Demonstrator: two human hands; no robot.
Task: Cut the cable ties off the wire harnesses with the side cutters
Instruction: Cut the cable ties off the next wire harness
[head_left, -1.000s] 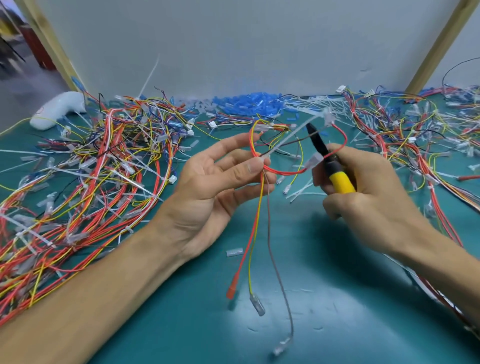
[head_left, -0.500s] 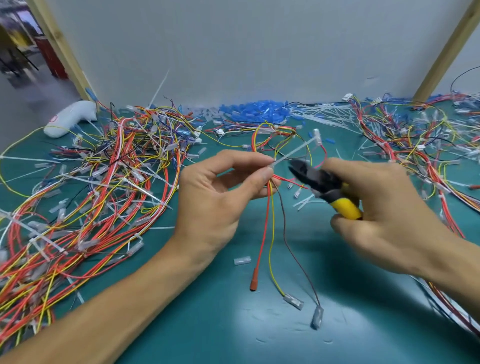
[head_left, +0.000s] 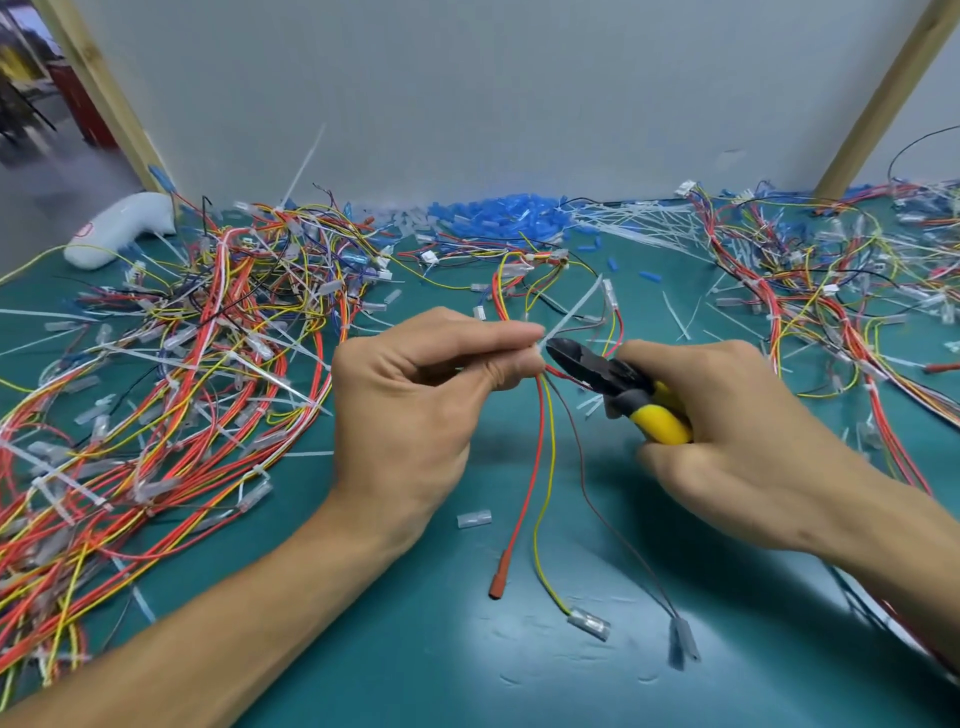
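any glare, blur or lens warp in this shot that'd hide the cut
Head view: pale glare on the green mat; wooden post leans from wide-angle warp; doorway at top left is blurred; side cutters and cable tie on the wire harness look sharp; soft shadow under the right hand.

White handheld device (head_left: 122, 228) far left on the green mat (head_left: 415, 649), blue sleeve pile (head_left: 498, 218) against the grey wall (head_left: 467, 78)

Cable tie (head_left: 572, 313) head behind fingertips (head_left: 519, 333), side cutters (head_left: 608, 376) half inside right hand (head_left: 737, 431)
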